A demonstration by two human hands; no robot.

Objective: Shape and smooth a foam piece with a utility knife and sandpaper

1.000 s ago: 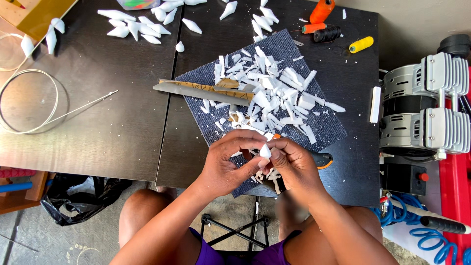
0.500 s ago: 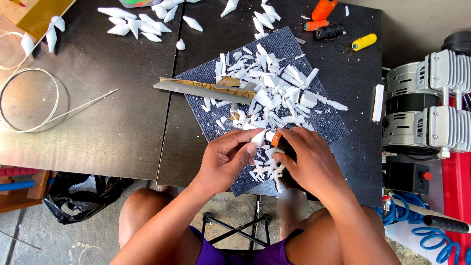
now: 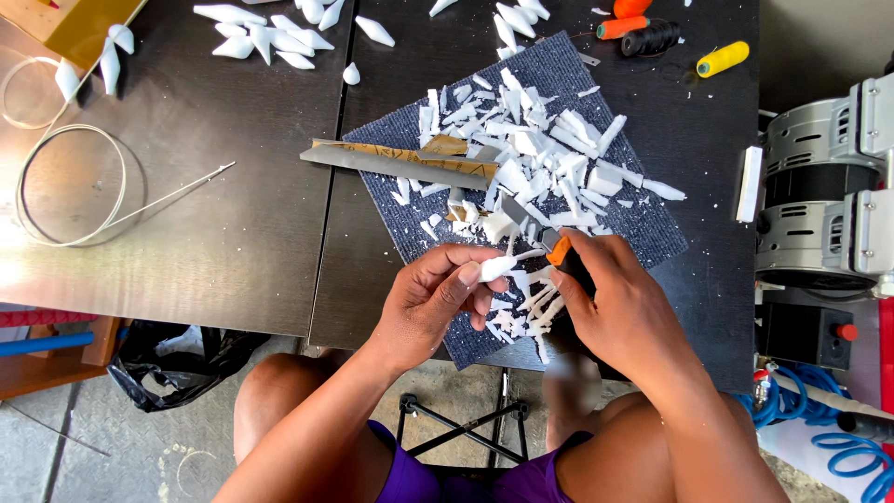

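1. A dark desk (image 3: 233,186) carries a grey-blue mat (image 3: 643,224) strewn with white shavings (image 3: 540,168).
2. A long flat file (image 3: 391,166) lies across the mat's upper left.
3. The right hand (image 3: 619,303) has its fingers clamped on an orange-and-black knife (image 3: 559,251).
4. The left hand (image 3: 433,303) pinches a small white piece (image 3: 498,268) over the mat's near edge, just beside the blade.

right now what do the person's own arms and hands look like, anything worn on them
Both forearms are bare to the edge of the picture: no sleeves, gloves, watch or bracelets show. The left hand and right hand show no rings on the visible fingers, and the visible nails look short and unpainted.
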